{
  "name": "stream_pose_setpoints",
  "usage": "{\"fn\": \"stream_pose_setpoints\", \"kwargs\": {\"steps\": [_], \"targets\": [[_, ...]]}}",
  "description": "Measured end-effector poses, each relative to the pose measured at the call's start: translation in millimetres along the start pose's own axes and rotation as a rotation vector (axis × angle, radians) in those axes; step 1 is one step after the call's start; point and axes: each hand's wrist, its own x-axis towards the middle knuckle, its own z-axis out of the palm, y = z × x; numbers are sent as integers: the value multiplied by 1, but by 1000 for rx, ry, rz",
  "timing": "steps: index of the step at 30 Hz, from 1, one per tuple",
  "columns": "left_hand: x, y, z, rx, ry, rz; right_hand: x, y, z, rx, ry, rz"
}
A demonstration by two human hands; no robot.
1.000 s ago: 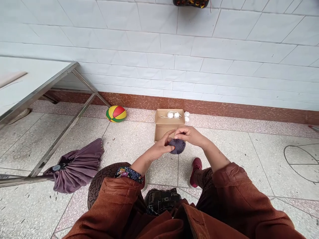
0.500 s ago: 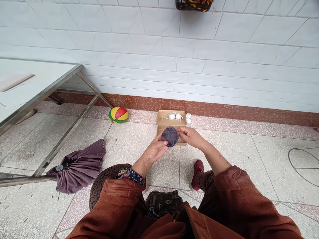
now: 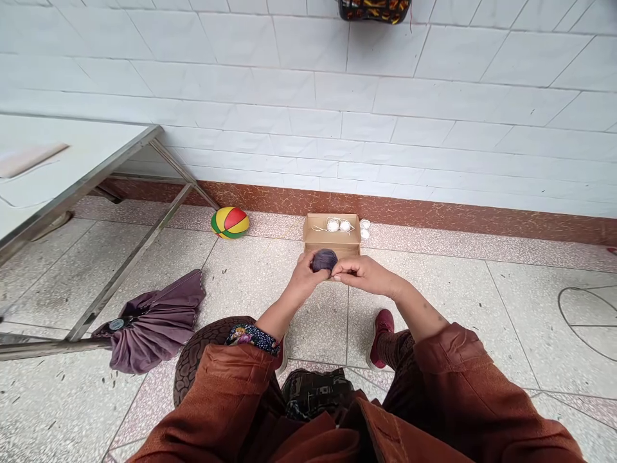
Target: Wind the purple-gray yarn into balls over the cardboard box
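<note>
The left hand (image 3: pixel 303 278) cups a purple yarn ball (image 3: pixel 324 259), fingers curled around its left and under side, thumb on top. The right hand (image 3: pixel 364 275) lies just at 3 o'clock of the ball, thumb and forefinger pinched together near its lower edge; what they pinch is too fine to make out. Both hands meet in mid-air above the tiled floor (image 3: pixel 434 289), forearms coming out of rust-brown sleeves (image 3: pixel 448 379).

Directly at 12 o'clock from the ball sits an open cardboard box (image 3: pixel 331 234) against the wall, with two small white balls (image 3: pixel 338 225) inside and white bits just outside at its right. At 10 o'clock lies a striped ball (image 3: pixel 230 222) in red, yellow and green. At 8 o'clock a folded purple umbrella (image 3: pixel 152 321) rests on the floor beside the metal legs of a table (image 3: pixel 72 173). A red shoe (image 3: pixel 379 331) shows at 5 o'clock, below the right wrist.
</note>
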Motion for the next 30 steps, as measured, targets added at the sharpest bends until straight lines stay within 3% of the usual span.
{"fn": "stream_pose_setpoints", "kwargs": {"steps": [2,4,8,12,16,21,25,30], "targets": [[-2,-1,0,141,-104,33,1,1,-2,4,60,-16],[-5,-1,1,121,-268,33,3,5,-6,16,123,-13],[-13,3,2,-188,-566,3,6,15,-9,80,163,34],[-18,12,0,-487,-645,18,8,20,-6,141,143,113],[-19,18,-2,-681,-538,-57,8,22,-3,20,185,169],[-12,15,-1,-813,-260,-116,7,24,3,-120,215,172],[-4,9,1,-842,-58,-118,5,22,9,-186,133,139],[0,3,4,-762,61,-123,4,14,14,-192,-24,61]]}}
